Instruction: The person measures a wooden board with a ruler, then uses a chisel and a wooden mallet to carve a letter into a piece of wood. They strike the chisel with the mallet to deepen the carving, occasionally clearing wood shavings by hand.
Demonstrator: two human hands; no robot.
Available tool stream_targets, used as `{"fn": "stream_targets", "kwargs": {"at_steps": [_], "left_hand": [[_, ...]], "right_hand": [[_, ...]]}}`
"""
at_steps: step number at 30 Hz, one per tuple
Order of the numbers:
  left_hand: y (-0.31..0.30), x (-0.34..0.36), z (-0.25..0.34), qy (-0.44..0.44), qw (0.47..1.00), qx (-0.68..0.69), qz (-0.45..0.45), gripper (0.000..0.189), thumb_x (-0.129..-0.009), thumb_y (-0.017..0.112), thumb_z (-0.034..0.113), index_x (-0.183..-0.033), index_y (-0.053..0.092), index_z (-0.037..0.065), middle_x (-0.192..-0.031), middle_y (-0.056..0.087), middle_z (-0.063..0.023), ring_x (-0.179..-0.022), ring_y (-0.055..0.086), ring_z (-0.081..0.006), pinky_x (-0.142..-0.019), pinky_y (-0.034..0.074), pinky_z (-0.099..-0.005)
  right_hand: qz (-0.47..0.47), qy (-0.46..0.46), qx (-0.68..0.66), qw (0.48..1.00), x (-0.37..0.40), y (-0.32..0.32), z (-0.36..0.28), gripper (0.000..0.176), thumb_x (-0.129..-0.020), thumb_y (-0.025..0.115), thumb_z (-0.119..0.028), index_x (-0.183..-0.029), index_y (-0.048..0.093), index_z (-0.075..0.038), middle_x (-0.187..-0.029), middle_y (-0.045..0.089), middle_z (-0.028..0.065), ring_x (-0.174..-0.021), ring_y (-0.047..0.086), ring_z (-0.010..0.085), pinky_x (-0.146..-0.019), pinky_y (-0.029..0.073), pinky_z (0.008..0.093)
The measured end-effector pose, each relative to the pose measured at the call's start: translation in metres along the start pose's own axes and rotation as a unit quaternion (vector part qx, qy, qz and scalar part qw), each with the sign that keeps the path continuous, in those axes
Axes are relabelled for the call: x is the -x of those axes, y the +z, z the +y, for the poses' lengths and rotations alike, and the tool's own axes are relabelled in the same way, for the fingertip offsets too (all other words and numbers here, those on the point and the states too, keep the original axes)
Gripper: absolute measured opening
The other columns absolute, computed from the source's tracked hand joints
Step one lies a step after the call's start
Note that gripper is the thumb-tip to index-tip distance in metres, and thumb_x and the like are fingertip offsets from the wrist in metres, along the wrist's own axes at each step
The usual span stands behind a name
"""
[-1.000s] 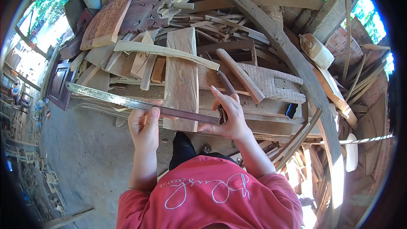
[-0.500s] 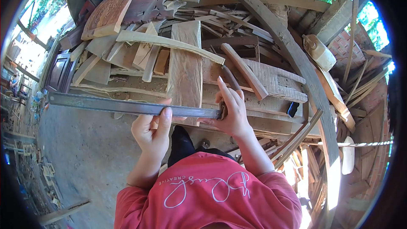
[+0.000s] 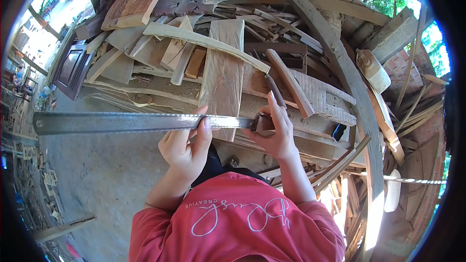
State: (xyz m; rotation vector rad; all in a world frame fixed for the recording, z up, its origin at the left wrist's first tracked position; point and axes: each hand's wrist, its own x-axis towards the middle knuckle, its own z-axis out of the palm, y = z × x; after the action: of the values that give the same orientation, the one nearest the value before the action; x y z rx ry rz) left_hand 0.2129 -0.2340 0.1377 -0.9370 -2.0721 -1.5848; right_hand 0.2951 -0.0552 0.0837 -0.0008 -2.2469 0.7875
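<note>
Saw (image 3: pixel 136 122) comes first on my feed: its free end reaches out at the left over the concrete floor (image 3: pixel 111 184), below a dark panel (image 3: pixel 73 70), and its blade runs nearly level in front of the red shirt (image 3: pixel 233 216). Next along, I have the left hand (image 3: pixel 187 149) pinching the blade between thumb and fingers, I judge to prop that long, thin overhang, which would otherwise load only the handle end. Behind it a wide board (image 3: pixel 221 77) lies crosswise on the planks (image 3: pixel 310 136), with a curved strip (image 3: pixel 208 41) across it; such loose pieces seem laid wherever the heap bears them. Further right, I have the right hand (image 3: pixel 279 133) gripping the brown handle (image 3: pixel 264 123), a finger pointing outward rather than curled, probably to steady how the blade faces. How firmly its palm presses I cannot tell from here. Beyond it a thin bar (image 3: pixel 291 82) lies slanting, then a long grey beam (image 3: pixel 344 63) crosses the heap, and a plastic jug (image 3: pixel 373 70) sits past that, apparently kept aside.
</note>
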Motion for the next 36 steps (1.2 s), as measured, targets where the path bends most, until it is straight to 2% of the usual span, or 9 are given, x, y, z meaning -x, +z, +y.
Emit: {"fn": "stream_targets", "kwargs": {"at_steps": [2,11,15,16,18,20,27,33,36], "left_hand": [[0.001,-0.001,-0.001,0.007,1.000,-0.007,0.002,0.016,-0.077,0.061,0.001,-0.092,0.061,-0.006,-0.084,0.065,-0.0111,-0.063,0.060,-0.0092,-0.054,0.047,-0.0189],[0.001,-0.003,-0.009,-0.060,0.988,0.143,-0.002,0.016,-0.079,0.057,-0.001,-0.094,0.059,-0.007,-0.082,0.064,-0.0114,-0.067,0.063,-0.0105,-0.055,0.047,-0.0185],[0.002,-0.008,-0.005,-0.065,0.971,0.229,0.007,0.017,-0.082,0.054,-0.002,-0.097,0.058,-0.008,-0.081,0.064,-0.0143,-0.068,0.064,-0.0142,-0.058,0.047,-0.0183],[-0.001,-0.008,-0.005,-0.066,0.971,0.229,0.009,0.017,-0.082,0.054,-0.002,-0.097,0.058,-0.008,-0.081,0.064,-0.0143,-0.068,0.064,-0.0142,-0.058,0.047,-0.0183],[-0.007,-0.008,-0.007,-0.049,0.982,0.176,-0.042,0.019,-0.084,0.048,-0.004,-0.100,0.054,-0.011,-0.087,0.060,-0.0147,-0.068,0.062,-0.0190,-0.060,0.056,-0.0286],[-0.006,-0.008,-0.009,-0.058,0.980,0.184,-0.039,0.018,-0.083,0.051,-0.003,-0.099,0.056,-0.010,-0.086,0.062,-0.0134,-0.068,0.063,-0.0172,-0.060,0.054,-0.0249],[-0.004,-0.005,-0.015,-0.076,0.976,0.197,-0.050,0.018,-0.080,0.056,-0.002,-0.098,0.059,-0.006,-0.085,0.065,-0.0116,-0.067,0.065,-0.0156,-0.058,0.050,-0.0209],[-0.008,-0.011,-0.013,-0.016,0.994,0.070,-0.083,0.018,-0.078,0.058,-0.001,-0.096,0.061,-0.003,-0.080,0.065,-0.0111,-0.064,0.065,-0.0151,-0.057,0.049,-0.0210],[0.000,-0.011,-0.019,-0.055,0.987,0.126,-0.079,0.019,-0.078,0.058,-0.001,-0.097,0.061,-0.003,-0.078,0.065,-0.0107,-0.064,0.065,-0.0138,-0.058,0.049,-0.0209]], "right_hand": [[0.011,-0.011,0.002,1.000,0.001,0.000,0.002,0.091,-0.053,0.082,-0.013,-0.128,0.034,0.004,-0.085,0.057,0.0109,-0.074,0.055,0.0200,-0.066,0.046,0.0283],[-0.011,0.028,-0.022,0.999,0.003,0.003,0.001,0.097,-0.055,0.082,-0.013,-0.132,0.026,0.004,-0.084,0.060,0.0100,-0.070,0.059,0.0161,-0.062,0.049,0.0257],[-0.019,0.049,-0.074,0.996,0.005,0.008,0.002,0.098,-0.055,0.081,-0.014,-0.131,0.024,0.008,-0.085,0.060,0.0107,-0.072,0.057,0.0226,-0.066,0.047,0.0305],[-0.023,0.038,-0.071,0.996,0.004,0.008,0.003,0.098,-0.055,0.081,-0.014,-0.131,0.023,0.008,-0.087,0.060,0.0104,-0.073,0.057,0.0217,-0.066,0.048,0.0296],[-0.029,0.026,-0.069,0.997,0.002,0.009,0.004,0.098,-0.056,0.081,-0.013,-0.131,0.023,0.007,-0.088,0.061,0.0101,-0.074,0.058,0.0208,-0.065,0.049,0.0286],[-0.043,0.021,-0.063,0.997,0.001,0.009,0.004,0.100,-0.057,0.081,-0.011,-0.135,0.019,0.002,-0.089,0.062,0.0106,-0.073,0.061,0.0143,-0.064,0.051,0.0249],[-0.051,0.017,-0.069,0.996,-0.003,0.012,0.000,0.101,-0.056,0.082,-0.013,-0.135,0.020,0.002,-0.089,0.062,0.0097,-0.073,0.061,0.0146,-0.066,0.050,0.0257],[-0.054,-0.008,-0.050,0.997,-0.005,0.017,0.002,0.099,-0.056,0.081,-0.013,-0.134,0.022,0.003,-0.089,0.063,0.0096,-0.073,0.061,0.0170,-0.068,0.049,0.0269],[-0.057,0.005,-0.065,0.996,-0.006,0.017,-0.001,0.092,-0.058,0.079,-0.013,-0.131,0.025,0.006,-0.090,0.062,0.0102,-0.073,0.057,0.0223,-0.066,0.048,0.0307]]}}
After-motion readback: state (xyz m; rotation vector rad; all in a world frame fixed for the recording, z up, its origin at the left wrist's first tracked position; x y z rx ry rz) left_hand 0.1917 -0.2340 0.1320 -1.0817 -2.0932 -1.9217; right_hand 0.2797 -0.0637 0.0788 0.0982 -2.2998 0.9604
